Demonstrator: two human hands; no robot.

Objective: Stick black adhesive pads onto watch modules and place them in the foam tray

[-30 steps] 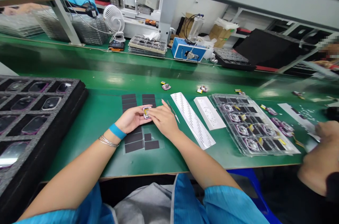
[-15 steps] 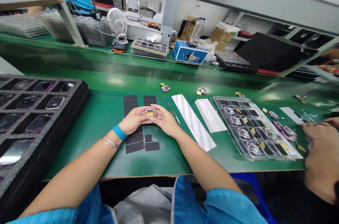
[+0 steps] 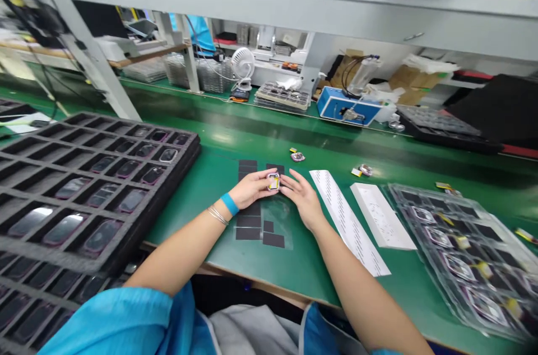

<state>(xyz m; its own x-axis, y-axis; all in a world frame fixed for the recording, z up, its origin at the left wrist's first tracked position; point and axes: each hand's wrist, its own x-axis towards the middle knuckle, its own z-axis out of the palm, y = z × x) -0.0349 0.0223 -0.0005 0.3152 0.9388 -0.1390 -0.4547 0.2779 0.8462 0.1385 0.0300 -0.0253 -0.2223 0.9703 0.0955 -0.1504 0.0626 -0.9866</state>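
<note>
My left hand (image 3: pixel 251 189) pinches a small watch case (image 3: pixel 273 181) with a white and yellow inside facing up, held over the table. My right hand (image 3: pixel 303 197) is at the right edge of the case, its fingers stretched and apart; whether a fingertip touches it, I cannot tell. Beneath both hands lie sheets of black rectangular stickers (image 3: pixel 249 221), partly hidden by my left hand. Right of my right hand lies a white strip (image 3: pixel 342 215) with rows of small dark marks.
A grey foam tray (image 3: pixel 105 176) of watch cases stands at left, above another tray. At right are a white box (image 3: pixel 380 215) and a clear plastic tray (image 3: pixel 458 265) holding open watch cases. Loose watch parts (image 3: pixel 298 157) lie behind my hands. A metal shelf beam (image 3: pixel 252 2) crosses overhead.
The view has swung left, showing more of the foam tray; the co-worker's hands have left the picture. My right fingers have loosened and spread, while my left hand keeps the watch case.
</note>
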